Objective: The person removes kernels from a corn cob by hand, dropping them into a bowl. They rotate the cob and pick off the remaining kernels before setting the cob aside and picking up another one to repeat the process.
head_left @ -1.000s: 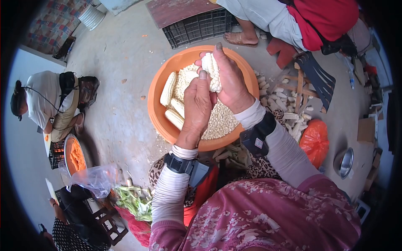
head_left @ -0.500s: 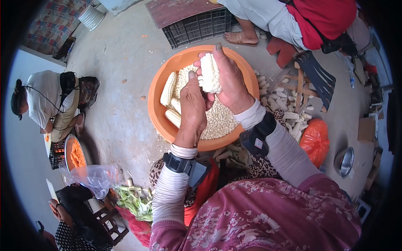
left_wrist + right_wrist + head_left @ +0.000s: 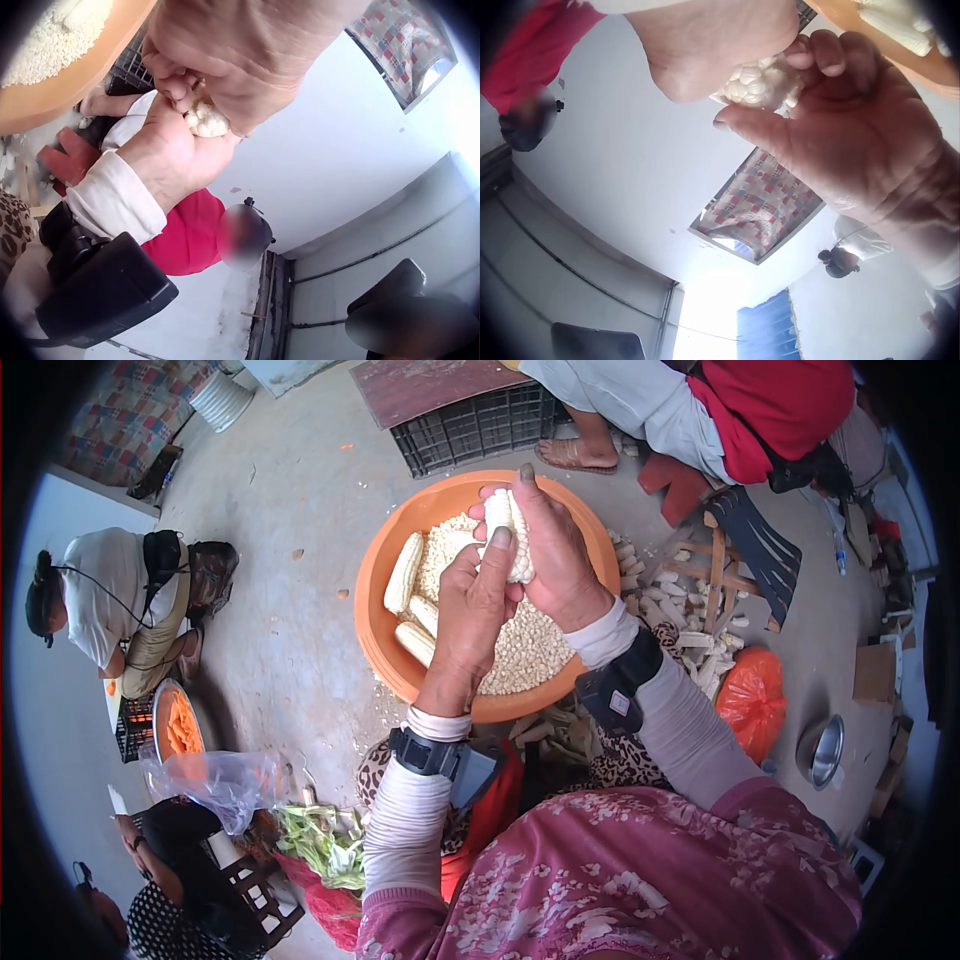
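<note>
My right hand [image 3: 562, 565] holds an ear of white corn [image 3: 500, 510] against its palm, thumb pointing up along it. From the left, my left hand [image 3: 468, 610] grips the same ear, its thumb pressing on the rows of kernels and its fingers bent in beside it. In the right wrist view, plump kernels [image 3: 751, 84] show between the two hands. Below them stands an orange basin [image 3: 376, 630] with loose kernels [image 3: 530, 650]. Several ears, such as one corn ear [image 3: 403, 572], lie along its left side.
Bare cobs [image 3: 700, 660] are strewn right of the basin, near a wooden frame [image 3: 716, 580] and a red plastic bag [image 3: 752, 695]. Husks [image 3: 320, 845] lie at lower left. A black crate [image 3: 475, 430] stands beyond the basin. Other people sit at left and upper right.
My left thumb moved back off the ear, showing more of it, then came forward onto the kernels again. My right hand turned the ear slightly while staying in place.
</note>
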The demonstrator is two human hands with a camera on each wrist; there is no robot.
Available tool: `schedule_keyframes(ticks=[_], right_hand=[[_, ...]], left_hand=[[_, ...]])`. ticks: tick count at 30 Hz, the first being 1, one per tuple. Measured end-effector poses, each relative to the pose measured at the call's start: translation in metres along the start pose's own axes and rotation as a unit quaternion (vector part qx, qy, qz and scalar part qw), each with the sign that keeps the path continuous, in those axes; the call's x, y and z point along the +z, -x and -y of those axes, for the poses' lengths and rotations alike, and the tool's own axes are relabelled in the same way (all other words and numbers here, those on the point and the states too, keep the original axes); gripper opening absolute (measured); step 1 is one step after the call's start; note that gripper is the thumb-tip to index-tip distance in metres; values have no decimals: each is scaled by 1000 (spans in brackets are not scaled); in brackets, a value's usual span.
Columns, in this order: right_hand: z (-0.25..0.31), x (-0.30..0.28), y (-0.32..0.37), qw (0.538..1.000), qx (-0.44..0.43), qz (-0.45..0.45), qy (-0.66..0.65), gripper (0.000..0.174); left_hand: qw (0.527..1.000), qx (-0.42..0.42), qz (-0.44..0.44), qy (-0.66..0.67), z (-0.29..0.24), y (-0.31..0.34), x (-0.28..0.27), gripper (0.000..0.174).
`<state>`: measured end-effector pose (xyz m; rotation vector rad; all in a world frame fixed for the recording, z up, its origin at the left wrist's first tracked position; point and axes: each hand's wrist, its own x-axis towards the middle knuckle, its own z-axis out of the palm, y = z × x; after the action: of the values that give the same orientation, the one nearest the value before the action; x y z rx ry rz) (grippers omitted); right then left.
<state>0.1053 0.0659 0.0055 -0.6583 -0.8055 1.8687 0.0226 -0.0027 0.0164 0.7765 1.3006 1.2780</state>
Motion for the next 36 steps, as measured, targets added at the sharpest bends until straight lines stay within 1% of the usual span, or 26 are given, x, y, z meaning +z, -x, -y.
schedule_keyframes(ticks=[3, 5, 8, 10, 12, 17, 23, 25, 26, 28, 29, 31, 36], right_hand=[[0, -2, -1, 1000, -5, -2, 10, 52], [3, -3, -2, 1000, 6, 8, -18, 51], [1, -6, -3, 1000, -1, 3, -14, 51], [1, -6, -4, 1000, -1, -3, -14, 51], [1, -7, -5, 1000, -2, -9, -14, 50], [0, -12, -9, 996, 43, 7, -79, 52], [0, -13, -10, 996, 42, -1, -80, 54], [0, -14, -11, 996, 40, 1, -82, 54], [-1, -15, -11, 996, 39, 2, -85, 53], [-1, -15, -11, 996, 37, -3, -84, 53], [-1, -14, -11, 996, 34, -6, -84, 52], [0, -14, -10, 996, 31, -3, -84, 51], [5, -11, -8, 997, 24, -7, -76, 49]], left_hand=[[1000, 8, 14, 20, 2, -1, -3, 41], [999, 18, 25, 28, 3, -1, -5, 41], [999, 5, 37, 32, 2, 0, -4, 40], [996, -32, 38, 69, -2, 2, -3, 36], [996, -34, 41, 66, -1, 1, -4, 36], [995, -31, 53, 75, -2, 1, -7, 36], [995, -33, 49, 80, -3, 1, -7, 39], [996, -17, 66, 57, 1, 0, -9, 35], [996, -17, 67, 57, 2, 0, -8, 35], [997, -4, 59, 58, 5, -1, -4, 28], [997, -4, 59, 58, 6, -1, -4, 28], [991, -9, 72, 110, 7, -1, -4, 23], [987, -6, 90, 132, 9, -1, -5, 22]])
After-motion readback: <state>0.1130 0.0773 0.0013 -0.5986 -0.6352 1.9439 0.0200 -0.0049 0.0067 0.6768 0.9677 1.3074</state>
